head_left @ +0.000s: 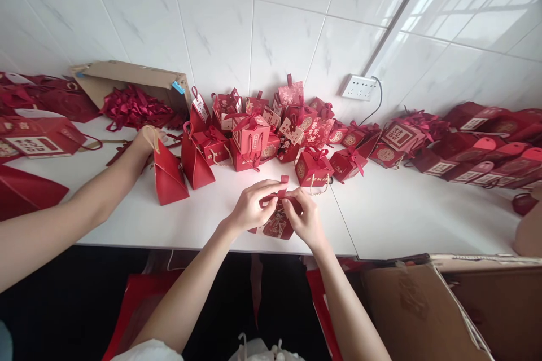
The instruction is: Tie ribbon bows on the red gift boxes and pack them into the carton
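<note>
My left hand [250, 205] and my right hand [305, 218] meet over a small red gift box [277, 224] near the front edge of the white table [393, 214]. Both hands have their fingers pinched on the box's top flap. A row of finished red boxes with ribbons [271, 130] stands behind it, along the wall. A red triangular pouch [169, 176] stands to the left. Another person's hand [146, 138] reaches in from the left and grips that pouch's top handle.
A cardboard box full of red ribbons [135, 96] lies on its side at the back left. Flat red boxes [478, 152] pile up at the right. A wall socket [359, 87] sits on the tiles. Open cardboard cartons [423, 310] stand below the table's front edge.
</note>
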Motion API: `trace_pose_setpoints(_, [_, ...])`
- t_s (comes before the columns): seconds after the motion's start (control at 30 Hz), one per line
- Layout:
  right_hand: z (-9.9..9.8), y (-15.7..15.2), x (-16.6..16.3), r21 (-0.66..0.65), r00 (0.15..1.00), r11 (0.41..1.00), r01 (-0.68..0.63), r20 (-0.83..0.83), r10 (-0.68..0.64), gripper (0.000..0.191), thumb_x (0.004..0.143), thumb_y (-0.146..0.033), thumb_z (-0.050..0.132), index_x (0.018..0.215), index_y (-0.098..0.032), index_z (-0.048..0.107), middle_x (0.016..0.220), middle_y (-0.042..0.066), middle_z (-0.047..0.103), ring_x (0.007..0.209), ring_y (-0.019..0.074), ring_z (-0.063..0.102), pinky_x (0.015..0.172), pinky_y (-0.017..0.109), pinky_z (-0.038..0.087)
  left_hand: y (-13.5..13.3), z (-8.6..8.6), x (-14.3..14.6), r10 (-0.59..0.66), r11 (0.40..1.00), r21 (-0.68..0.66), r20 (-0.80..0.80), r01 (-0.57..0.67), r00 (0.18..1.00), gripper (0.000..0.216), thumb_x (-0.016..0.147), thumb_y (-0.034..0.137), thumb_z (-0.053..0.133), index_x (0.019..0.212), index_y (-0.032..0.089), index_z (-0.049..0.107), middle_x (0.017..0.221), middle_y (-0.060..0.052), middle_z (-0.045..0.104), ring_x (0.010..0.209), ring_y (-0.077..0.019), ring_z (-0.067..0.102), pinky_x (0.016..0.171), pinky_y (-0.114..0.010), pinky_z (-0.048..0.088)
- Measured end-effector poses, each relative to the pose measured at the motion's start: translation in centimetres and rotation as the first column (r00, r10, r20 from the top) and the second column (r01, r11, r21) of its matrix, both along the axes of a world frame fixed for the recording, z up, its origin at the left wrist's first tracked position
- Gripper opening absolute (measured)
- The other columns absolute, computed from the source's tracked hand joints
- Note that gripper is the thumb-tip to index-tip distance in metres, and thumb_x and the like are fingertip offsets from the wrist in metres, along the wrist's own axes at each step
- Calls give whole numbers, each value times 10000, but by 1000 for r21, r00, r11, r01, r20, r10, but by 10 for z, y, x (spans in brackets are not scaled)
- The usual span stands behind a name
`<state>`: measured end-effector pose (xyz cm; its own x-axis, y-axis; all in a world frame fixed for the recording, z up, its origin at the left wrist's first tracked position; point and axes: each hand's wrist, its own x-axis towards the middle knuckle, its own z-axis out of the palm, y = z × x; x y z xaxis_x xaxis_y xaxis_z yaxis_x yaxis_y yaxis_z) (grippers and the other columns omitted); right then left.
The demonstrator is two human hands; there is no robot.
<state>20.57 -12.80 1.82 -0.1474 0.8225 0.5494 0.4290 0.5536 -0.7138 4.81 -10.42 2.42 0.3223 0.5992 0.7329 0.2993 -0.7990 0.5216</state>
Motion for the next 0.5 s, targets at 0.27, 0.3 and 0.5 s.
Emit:
trace_pose_setpoints(0.27, [0,-2,-4,-26,997,998,59,-47,-60,91,857,-228,509,820,-195,585,746,6,531,697,140,528,649,276,447,0,0,0,-15,1000,-4,10,15,1000,312,807,87,488,1075,181,616,1043,-78,660,957,-159,627,827,-274,536])
trace_pose_setpoints(0.3, [0,-2,-4,-27,997,998,54,-45,-56,87,854,-225,510,818,-194,584,748,6,531,700,140,529,649,276,447,0,0,0,-19,1000,-6,12,19,1000,312,806,84,489,1075,178,616,1041,-78,660,956,-157,626,826,-272,536])
trace_pose_setpoints(0.5, [1,1,0,-39,999,999,19,-27,-20,67,840,-207,507,803,-200,562,751,2,524,700,140,526,643,270,444,0,0,-1,-26,1000,-10,-8,26,1000,339,811,84,487,1110,188,607,1076,-79,651,963,-158,622,821,-269,534])
